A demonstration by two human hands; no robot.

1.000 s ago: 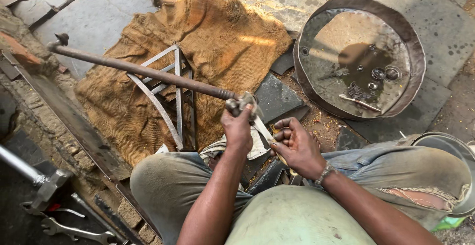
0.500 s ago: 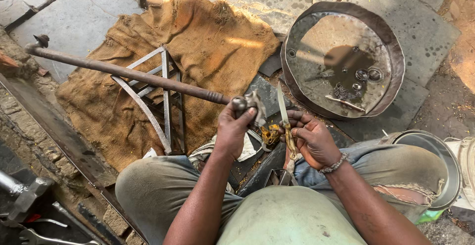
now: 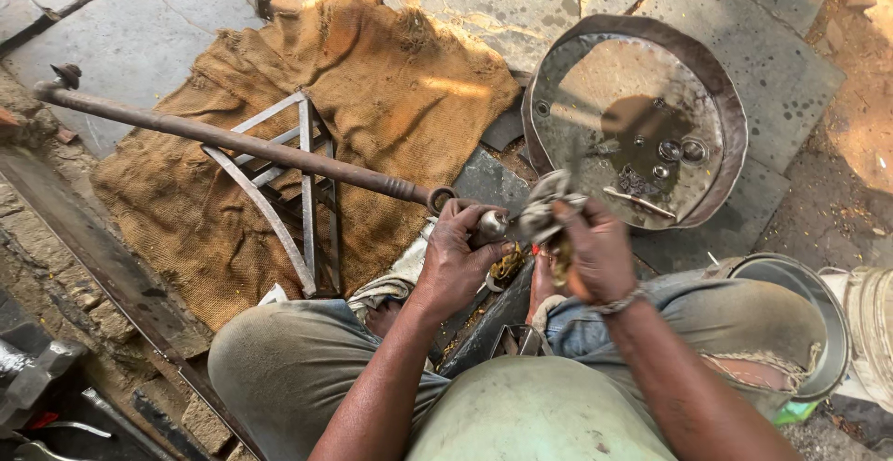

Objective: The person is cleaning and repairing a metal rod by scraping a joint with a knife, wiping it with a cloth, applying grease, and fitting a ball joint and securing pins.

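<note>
While the left hand (image 3: pixel 456 261) is wrapped around the near end of the long rusty rod (image 3: pixel 251 149), the right hand (image 3: pixel 595 252) is pinching a bunched-up grey rag (image 3: pixel 544 214) right against the shiny metal end piece (image 3: pixel 490 227) sticking out of the left fist. So both grips are closed: left around the rod end, right fingers pressed together on the rag. The rod itself runs from the hands up and left across the burlap sack (image 3: pixel 372 98) and rests over a metal frame (image 3: pixel 288 191) lying on it.

How far along? Looks to me like mid-wipe. The end piece already has a bit of shine, but the rest of the rod is brown and crusty, so I'd guess only that tip is getting attention. The small parts in the round metal pan (image 3: pixel 726 98) sit in a dark oily puddle, untouched right now, so there's probably more to clean or fit.

Counting what I can see:
- 1 rod
- 1 rag
- 1 frame
- 1 sack
- 1 pan, with 2 little ring-shaped parts (image 3: pixel 681 150) and 1 thin stick-like piece (image 3: pixel 642 203) in it, plus some bits too small to tell
- 1 metal bucket (image 3: pixel 819 331) by the right knee

Everything's on a stone floor (image 3: pixel 121 42), and the person is crouched over it.
</note>
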